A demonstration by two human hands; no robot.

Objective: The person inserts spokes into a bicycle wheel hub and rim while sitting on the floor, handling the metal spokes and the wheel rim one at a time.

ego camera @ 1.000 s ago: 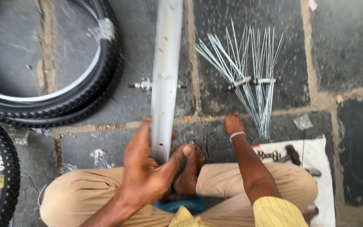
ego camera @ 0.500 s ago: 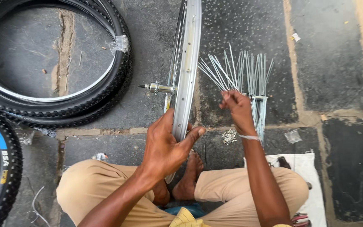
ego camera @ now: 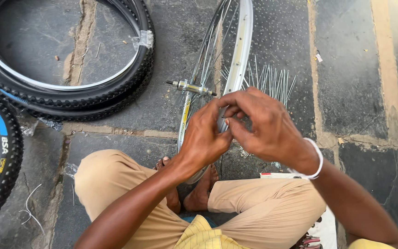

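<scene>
Both hands meet on the upright wheel rim (ego camera: 236, 69), which runs toward 12 o'clock: left hand (ego camera: 203, 138) grips it, right hand (ego camera: 261, 124) pinches something small at its edge.

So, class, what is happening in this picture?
A person sits cross-legged on a stone floor with a bare wheel rim standing upright in front of them. The left hand grips the rim and the right hand pinches at it beside the left. Loose spokes lie behind, and tyres to the left.
</scene>
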